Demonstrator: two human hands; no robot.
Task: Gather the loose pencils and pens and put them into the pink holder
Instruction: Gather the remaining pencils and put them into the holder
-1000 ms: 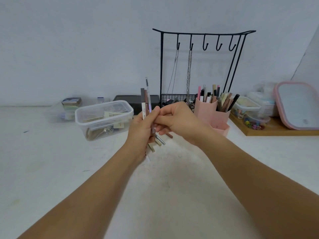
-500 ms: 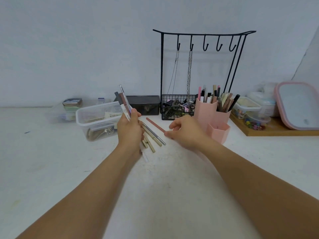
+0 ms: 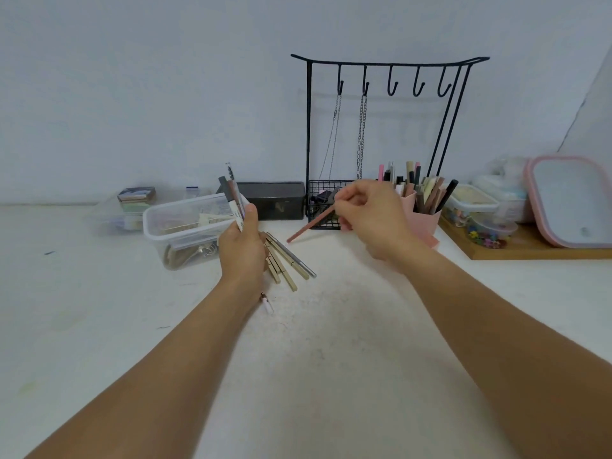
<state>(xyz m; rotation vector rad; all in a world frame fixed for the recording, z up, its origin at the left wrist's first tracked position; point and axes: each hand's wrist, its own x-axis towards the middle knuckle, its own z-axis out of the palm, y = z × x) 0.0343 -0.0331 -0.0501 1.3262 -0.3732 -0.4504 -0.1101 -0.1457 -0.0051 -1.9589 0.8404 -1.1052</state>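
While both bare arms reached out over the white table [image 3: 331, 376], a black wire rack [image 3: 390, 61] stood tallest at the back, two chains [image 3: 361, 134] hanging from its hooks and a mesh basket [image 3: 323, 207] of dark clips at its foot. At the far right a pink-rimmed lid [image 3: 569, 200] leaned on a wooden tray [image 3: 530, 246], which also carried small clear tubs [image 3: 473, 200] of pale and coloured bits. Left of centre sat a clear box [image 3: 185, 233] holding paper slips and metal clips, with a fainter clear tub [image 3: 132, 210] behind it and a dark case [image 3: 275, 203] beside it. The pink holder [image 3: 427, 220], partly hidden by the right hand [image 3: 371, 217], stood just right of the basket, already crowded with upright pens and pencils.

The left hand [image 3: 243, 250] was closed around a bundle of pens [image 3: 233, 200], one tipped with a small brush; print ran along a white barrel but was too small to read. The right hand's fingers were pinched on a reddish pencil [image 3: 311, 223], its far end slanting down toward the table, in front of the basket. Loose pencils [image 3: 288, 263], tan and one grey, lay in a fan on the table just beside the left hand, and a short white stub [image 3: 267, 304] lay near the left wrist.
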